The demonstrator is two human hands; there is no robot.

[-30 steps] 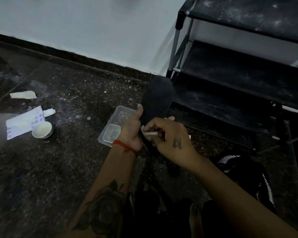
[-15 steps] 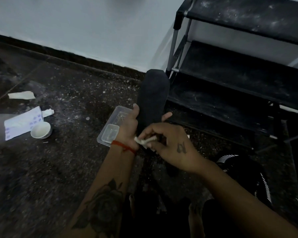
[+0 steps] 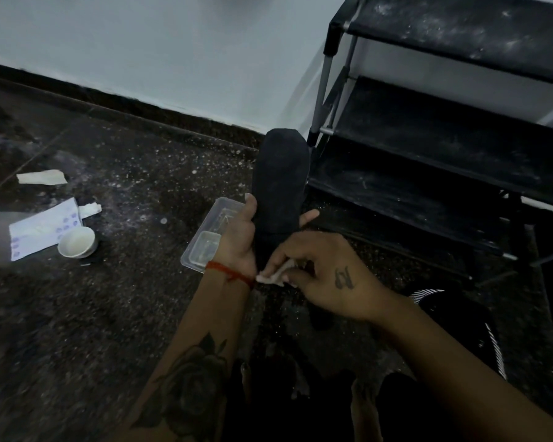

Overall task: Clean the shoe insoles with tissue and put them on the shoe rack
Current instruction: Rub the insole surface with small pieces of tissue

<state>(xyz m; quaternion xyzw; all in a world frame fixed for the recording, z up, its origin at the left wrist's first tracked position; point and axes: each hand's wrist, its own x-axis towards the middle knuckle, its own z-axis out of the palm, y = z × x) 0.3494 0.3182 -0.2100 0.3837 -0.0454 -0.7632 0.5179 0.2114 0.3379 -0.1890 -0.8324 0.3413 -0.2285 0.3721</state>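
Observation:
A dark shoe insole [image 3: 280,180] stands upright in the middle of the head view, its toe end pointing up. My left hand [image 3: 240,237] grips its lower half, thumb on the left edge and a fingertip showing on the right edge. Against the insole's heel end my right hand [image 3: 323,275] pinches a small crumpled white tissue [image 3: 273,275]. The black shoe rack [image 3: 444,148] with dusty shelves stands close behind on the right.
A clear plastic container [image 3: 205,240] lies on the dark speckled floor just left of my left hand. Farther left are a small white bowl [image 3: 76,242], a white tissue packet [image 3: 42,228] and a torn tissue scrap [image 3: 42,177]. A black shoe with white stripes [image 3: 460,317] sits at the right.
The insole has risen and stands more upright. My right hand has drawn the tissue down the insole toward its heel end, near my left wrist.

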